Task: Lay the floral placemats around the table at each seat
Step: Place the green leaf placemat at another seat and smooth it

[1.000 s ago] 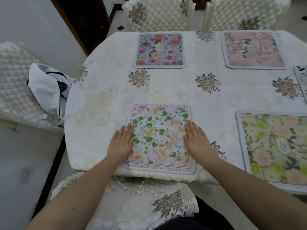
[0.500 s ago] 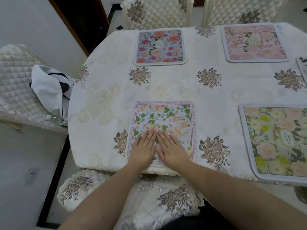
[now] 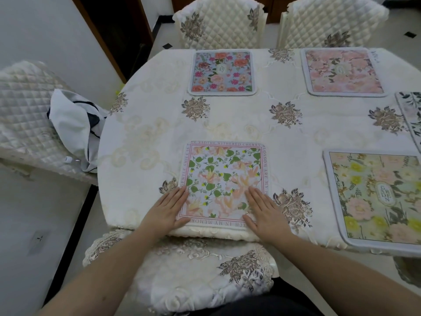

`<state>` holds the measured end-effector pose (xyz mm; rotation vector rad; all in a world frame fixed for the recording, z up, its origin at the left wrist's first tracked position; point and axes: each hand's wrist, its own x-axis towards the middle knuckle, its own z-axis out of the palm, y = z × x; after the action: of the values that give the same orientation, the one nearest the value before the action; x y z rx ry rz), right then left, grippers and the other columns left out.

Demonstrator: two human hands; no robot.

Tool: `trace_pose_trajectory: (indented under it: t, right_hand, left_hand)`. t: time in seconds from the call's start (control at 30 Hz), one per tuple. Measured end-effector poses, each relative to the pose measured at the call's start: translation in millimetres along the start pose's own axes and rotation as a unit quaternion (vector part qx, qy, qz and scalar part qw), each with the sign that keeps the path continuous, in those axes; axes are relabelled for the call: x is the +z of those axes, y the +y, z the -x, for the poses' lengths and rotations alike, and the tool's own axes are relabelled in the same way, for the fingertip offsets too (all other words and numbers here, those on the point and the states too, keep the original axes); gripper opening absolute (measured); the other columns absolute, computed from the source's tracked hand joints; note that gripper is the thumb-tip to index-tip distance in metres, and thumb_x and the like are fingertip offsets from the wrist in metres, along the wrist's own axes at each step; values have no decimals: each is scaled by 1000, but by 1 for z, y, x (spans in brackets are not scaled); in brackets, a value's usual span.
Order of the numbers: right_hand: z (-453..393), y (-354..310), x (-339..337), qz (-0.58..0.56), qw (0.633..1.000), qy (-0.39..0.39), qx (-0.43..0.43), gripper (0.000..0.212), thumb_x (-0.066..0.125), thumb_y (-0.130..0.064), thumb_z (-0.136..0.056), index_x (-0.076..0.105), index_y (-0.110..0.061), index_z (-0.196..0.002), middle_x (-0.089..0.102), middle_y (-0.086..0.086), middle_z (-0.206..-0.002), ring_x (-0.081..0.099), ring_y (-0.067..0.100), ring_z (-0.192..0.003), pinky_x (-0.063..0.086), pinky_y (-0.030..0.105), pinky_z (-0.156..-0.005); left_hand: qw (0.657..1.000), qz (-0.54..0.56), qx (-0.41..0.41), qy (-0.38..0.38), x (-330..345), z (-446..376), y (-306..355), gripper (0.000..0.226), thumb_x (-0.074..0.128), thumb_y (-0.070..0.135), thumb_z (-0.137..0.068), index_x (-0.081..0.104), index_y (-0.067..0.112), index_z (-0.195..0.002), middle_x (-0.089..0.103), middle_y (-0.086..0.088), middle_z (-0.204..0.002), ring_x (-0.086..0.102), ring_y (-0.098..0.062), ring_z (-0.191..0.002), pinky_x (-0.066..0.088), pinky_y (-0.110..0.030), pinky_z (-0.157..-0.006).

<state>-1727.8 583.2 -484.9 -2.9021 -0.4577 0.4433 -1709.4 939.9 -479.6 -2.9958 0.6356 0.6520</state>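
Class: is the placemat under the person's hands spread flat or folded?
Spread flat. The placemat shows its whole bordered square on the tablecloth; left hand and right hand press its near corners.

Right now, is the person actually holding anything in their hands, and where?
Nothing is gripped. The left hand and right hand lie flat, open-palmed, on the near corners of the green-leaf placemat.

Cloth-covered table (image 3: 239, 126), five floral placemats (image 3: 224, 182) (one cut off at right)
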Motion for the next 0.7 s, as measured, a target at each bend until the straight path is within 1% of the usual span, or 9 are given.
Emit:
trace_pose_trajectory:
  t: [0.1, 0.17, 0.3, 0.37, 0.47, 0.5, 0.57, 0.63, 0.7]
  right_hand:
    - [14, 15, 2, -2, 1000, 0, 31, 68, 15, -57, -100, 8, -19, -156, 3, -4, -163, -1, 10, -150, 6, 33, -121]
    - [21, 21, 2, -2, 999, 0, 45, 66, 11, -57, -100, 7, -21, -156, 3, -5, -163, 1, 9, -150, 9, 32, -121]
    - [26, 25, 1, 9, 999, -7, 41, 71, -2, -60, -97, 6, -19, -154, 9, -1, -162, 7, 12, -149, 1, 28, -121]
    - [26, 22, -2, 13, 999, -15, 37, 78, -15, -64, -91, -1, -20, -153, -1, -3, -161, 2, 12, -150, -2, 29, -120]
    - [22, 15, -11, 13, 998, -28, 53, 87, -16, -64, -84, 0, -16, -155, -4, -1, -162, 1, 14, -150, -4, 32, -120]
    - [21, 12, -15, 15, 998, -34, 59, 88, -14, -61, -82, 2, -15, -156, -1, 0, -163, 3, 15, -151, -4, 33, -120]
    - [20, 10, -24, 27, 997, -46, 63, 84, -8, -58, -86, 4, -13, -156, 3, 4, -164, 5, 16, -150, -3, 34, -120]
    - [24, 8, -33, 36, 995, -68, 62, 81, -4, -57, -89, 3, -12, -156, 3, 6, -164, 6, 17, -150, -1, 35, -121]
    - [28, 4, -39, 46, 993, -84, 64, 89, -9, -60, -83, 3, -11, -156, 2, 7, -164, 7, 17, -150, 2, 36, -121]
  left_hand:
    - [1000, 7, 5, -14, -5, 3, -6, 82, 20, 71, -96, 15, 15, -156, 2, 5, -165, 1, -11, -151, 8, -32, -120]
    - [1000, -5, 7, -30, -10, 4, -6, 82, 20, 71, -96, 23, 13, -154, 14, 2, -163, -2, -9, -151, 3, -29, -120]
    - [997, -43, 1, -60, -13, 5, -7, 84, 14, 72, -95, 37, 13, -150, 38, -2, -155, 40, -20, -141, 12, -34, -116]
    - [998, -53, -1, -44, -15, 5, -5, 88, 6, 74, -93, 37, 14, -150, 40, -3, -154, 43, -23, -139, 18, -38, -113]
    - [996, -89, 11, 2, -20, 4, 1, 109, -24, 80, -74, 11, 18, -157, 9, 1, -163, 15, -19, -151, 7, -39, -121]
    - [996, -88, 7, -8, -23, 4, 4, 116, -34, 78, -65, 3, 18, -157, 0, 2, -164, 6, -17, -152, 4, -39, -122]
    - [996, -88, 0, -23, -28, 4, 14, 124, -43, 74, -58, 0, 14, -157, -3, -2, -165, 1, -18, -152, 4, -38, -123]
    - [997, -65, -11, -33, -30, 5, 27, 121, -41, 73, -62, 0, 8, -156, -4, -8, -165, -1, -20, -152, 3, -39, -124]
    - [997, -49, -33, -57, -38, 8, 39, 102, -20, 72, -81, 0, 5, -156, -6, -12, -164, -2, -23, -152, 2, -41, -123]
